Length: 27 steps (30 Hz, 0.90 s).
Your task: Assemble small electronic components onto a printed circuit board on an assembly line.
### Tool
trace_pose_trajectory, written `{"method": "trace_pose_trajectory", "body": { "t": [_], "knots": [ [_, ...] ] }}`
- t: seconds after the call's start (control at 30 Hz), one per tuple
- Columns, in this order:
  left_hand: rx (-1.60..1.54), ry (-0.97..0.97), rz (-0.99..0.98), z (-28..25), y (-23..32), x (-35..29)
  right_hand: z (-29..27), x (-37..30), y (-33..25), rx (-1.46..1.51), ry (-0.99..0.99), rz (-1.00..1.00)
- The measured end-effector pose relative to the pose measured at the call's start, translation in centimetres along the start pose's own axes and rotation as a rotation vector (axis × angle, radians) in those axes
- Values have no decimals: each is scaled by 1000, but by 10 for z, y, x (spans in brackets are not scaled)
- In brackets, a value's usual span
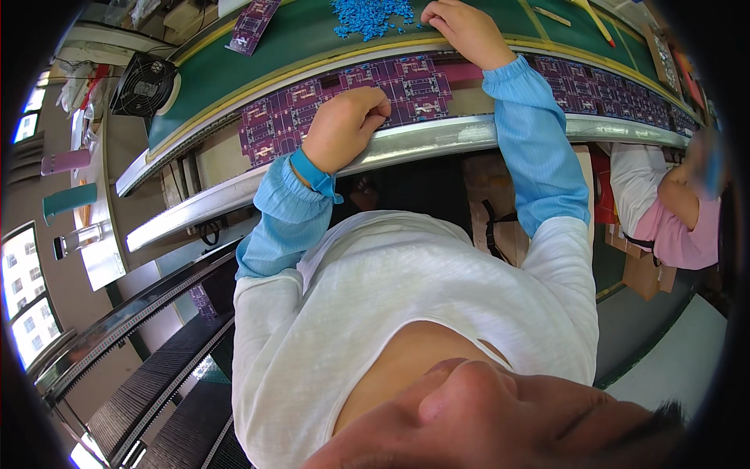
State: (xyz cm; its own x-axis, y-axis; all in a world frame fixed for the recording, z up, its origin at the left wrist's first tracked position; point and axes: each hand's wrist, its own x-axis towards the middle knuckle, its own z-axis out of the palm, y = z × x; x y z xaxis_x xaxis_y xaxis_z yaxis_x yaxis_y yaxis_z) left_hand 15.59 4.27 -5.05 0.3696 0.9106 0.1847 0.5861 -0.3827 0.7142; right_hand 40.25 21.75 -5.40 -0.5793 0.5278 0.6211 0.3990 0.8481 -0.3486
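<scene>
My left hand [344, 129], with a blue strap at its wrist, is curled over a purple circuit board panel [285, 117] lying along the metal rail. Its fingers are closed, and whatever they may hold is hidden. Further off, my right hand [471, 33] reaches over the green belt to the right edge of a heap of small blue components [373, 17]. The fingers there are bent together; anything between them is too small to make out. A few loose blue pieces lie by the fingertips. Another purple panel [418, 86] sits between my hands.
More purple panels [609, 90] continue along the rail [437, 134] to the right. A separate board [251, 27] rests on the green belt [305, 39]. At the left stands a black fan [144, 84]. Another person in pink [691, 234] is at the far right.
</scene>
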Motion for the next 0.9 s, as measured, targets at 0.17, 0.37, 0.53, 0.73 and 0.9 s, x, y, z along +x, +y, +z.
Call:
{"method": "trace_pose_trajectory", "body": {
  "t": [0.17, 0.37, 0.53, 0.73, 0.9],
  "knots": [
    [37, -6, 8, -1, 5, -1, -1, -1, 1, -216, -150, 99],
    [132, -97, 50, -11, 7, 7, -4, -1, -2, -166, -143, 108],
    [451, 229, 8, -40, -60, 70, -6, 0, -3, -115, -116, 154],
    [389, 268, -54, -37, -118, 110, -10, 3, 5, -34, -118, 129],
    [346, 339, 62, -30, -121, 110, -20, -1, -2, 198, -261, 338]
  ]
}}
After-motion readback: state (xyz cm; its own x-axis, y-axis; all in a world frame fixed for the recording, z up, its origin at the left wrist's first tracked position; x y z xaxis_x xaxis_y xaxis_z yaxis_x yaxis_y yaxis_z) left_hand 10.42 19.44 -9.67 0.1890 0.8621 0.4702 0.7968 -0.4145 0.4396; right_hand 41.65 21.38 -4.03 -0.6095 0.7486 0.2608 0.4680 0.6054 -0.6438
